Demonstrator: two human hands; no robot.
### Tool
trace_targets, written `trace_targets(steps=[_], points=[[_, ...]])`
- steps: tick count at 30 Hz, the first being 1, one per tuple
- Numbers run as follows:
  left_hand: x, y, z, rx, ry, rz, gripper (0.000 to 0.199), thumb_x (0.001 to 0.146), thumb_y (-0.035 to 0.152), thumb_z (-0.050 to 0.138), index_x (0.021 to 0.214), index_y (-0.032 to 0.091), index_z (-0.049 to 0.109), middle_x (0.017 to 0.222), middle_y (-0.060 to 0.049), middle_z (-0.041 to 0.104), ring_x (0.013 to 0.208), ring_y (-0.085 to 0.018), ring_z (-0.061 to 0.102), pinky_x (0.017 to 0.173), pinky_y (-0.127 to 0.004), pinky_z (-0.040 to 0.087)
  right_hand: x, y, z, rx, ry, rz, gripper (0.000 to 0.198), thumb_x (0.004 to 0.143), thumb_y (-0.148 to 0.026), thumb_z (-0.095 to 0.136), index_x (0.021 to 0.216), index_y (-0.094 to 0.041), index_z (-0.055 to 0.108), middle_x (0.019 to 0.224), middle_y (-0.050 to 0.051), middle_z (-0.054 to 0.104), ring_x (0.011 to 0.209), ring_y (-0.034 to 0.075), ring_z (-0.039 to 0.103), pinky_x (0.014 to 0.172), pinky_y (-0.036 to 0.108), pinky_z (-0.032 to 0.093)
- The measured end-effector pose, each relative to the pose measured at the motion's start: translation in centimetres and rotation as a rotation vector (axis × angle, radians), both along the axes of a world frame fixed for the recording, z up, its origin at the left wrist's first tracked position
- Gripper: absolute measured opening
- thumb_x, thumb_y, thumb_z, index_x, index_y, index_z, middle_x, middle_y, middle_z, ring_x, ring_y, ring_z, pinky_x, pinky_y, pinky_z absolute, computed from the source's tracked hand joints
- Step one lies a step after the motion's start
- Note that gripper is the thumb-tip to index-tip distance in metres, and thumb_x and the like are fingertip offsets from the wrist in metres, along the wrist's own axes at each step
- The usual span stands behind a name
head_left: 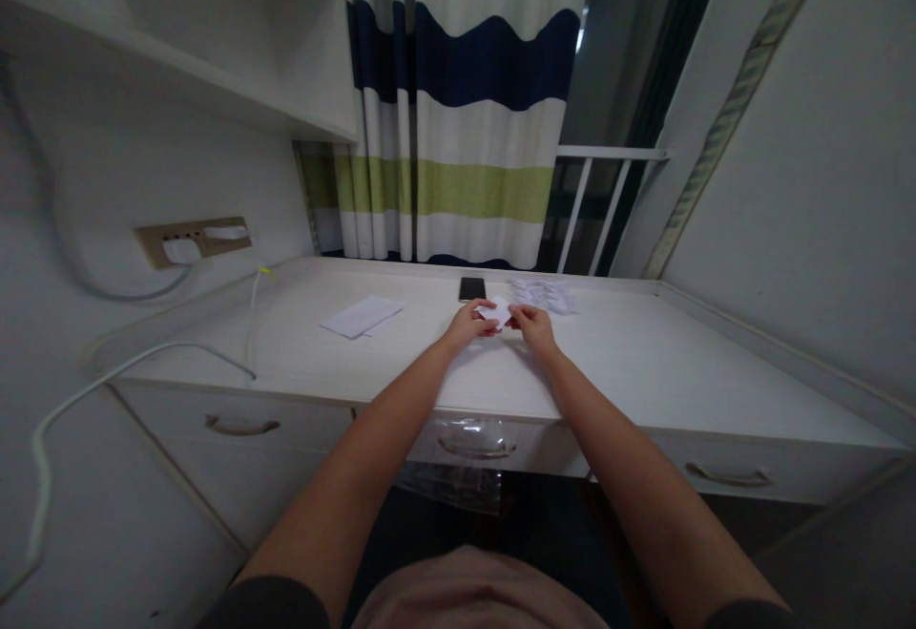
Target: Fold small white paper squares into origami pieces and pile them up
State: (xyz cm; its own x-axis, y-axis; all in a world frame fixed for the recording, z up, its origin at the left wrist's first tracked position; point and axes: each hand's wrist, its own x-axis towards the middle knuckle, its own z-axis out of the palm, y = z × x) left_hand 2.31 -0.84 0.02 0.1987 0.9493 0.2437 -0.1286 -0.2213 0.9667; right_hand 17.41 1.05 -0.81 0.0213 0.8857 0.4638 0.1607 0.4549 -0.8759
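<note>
A small piece of white paper (498, 310), which looks folded, is held up between both hands just above the desk. My left hand (470, 324) pinches its left side with thumb and fingers. On the opposite side, my right hand (531, 325) grips the edge with closed fingertips. Behind the right hand lies a cluster of folded white paper pieces (550, 296). A black phone-like slab (472, 289) rests flat just beyond the left hand. Off to the left is a stack of white paper sheets (363, 316).
The white desk (665, 362) has drawers with handles along its front, and clear plastic (468, 436) hangs at the middle drawer. A white cable (172, 346) crosses the desk's left end below a wall socket (192, 241). A shelf (236, 85) overhangs the left side; a striped curtain (487, 133) hangs behind.
</note>
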Motion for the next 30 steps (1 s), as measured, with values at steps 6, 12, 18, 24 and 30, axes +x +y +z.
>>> trace_targets(steps=[6,12,18,24,30], points=[[0.01,0.03,-0.08,0.032,0.025,0.004,0.042,0.061,0.009,0.070,0.098,0.014,0.051,0.064,0.002,0.061,0.059,-0.011,0.062,0.064,-0.027,0.050,-0.07,-0.03,-0.03,-0.020,0.020,0.019,0.049,0.060,-0.067,0.057,0.056,-0.018,0.056,0.053,0.005,0.061,0.051,0.014,0.054,0.056,0.028,0.045],[-0.07,0.10,0.05,0.041,0.043,0.050,0.039,0.060,0.007,0.068,0.095,0.014,0.051,0.063,0.003,0.060,0.055,-0.010,0.060,0.060,-0.024,0.049,-0.41,-0.15,-0.22,-0.011,0.101,0.094,0.046,0.054,-0.058,0.067,0.079,-0.021,0.055,0.052,-0.002,0.058,0.052,0.015,0.057,0.055,0.028,0.046],[-0.05,-0.06,0.24,0.009,0.022,0.056,0.029,0.065,0.008,0.064,0.090,0.014,0.053,0.071,0.000,0.062,0.057,-0.009,0.060,0.058,-0.023,0.049,-0.37,-0.16,-0.03,0.060,0.059,0.141,0.034,0.056,-0.047,0.068,0.074,-0.020,0.059,0.055,-0.002,0.059,0.052,0.013,0.057,0.054,0.027,0.045],[-0.38,0.43,0.00,0.061,-0.006,0.096,0.022,0.061,0.011,0.068,0.080,0.014,0.057,0.086,-0.003,0.064,0.063,-0.008,0.058,0.057,-0.020,0.047,-0.20,-0.08,0.02,0.037,0.009,0.175,0.026,0.055,-0.037,0.068,0.073,-0.018,0.064,0.057,0.000,0.061,0.053,0.013,0.055,0.054,0.027,0.043],[-0.66,0.76,-0.27,0.103,0.011,0.086,0.024,0.057,0.012,0.070,0.078,0.013,0.060,0.079,-0.002,0.064,0.060,-0.007,0.056,0.054,-0.018,0.045,-0.09,-0.38,0.11,0.017,-0.032,0.177,0.024,0.055,-0.034,0.069,0.073,-0.018,0.067,0.058,0.001,0.062,0.056,0.014,0.054,0.057,0.029,0.044]])
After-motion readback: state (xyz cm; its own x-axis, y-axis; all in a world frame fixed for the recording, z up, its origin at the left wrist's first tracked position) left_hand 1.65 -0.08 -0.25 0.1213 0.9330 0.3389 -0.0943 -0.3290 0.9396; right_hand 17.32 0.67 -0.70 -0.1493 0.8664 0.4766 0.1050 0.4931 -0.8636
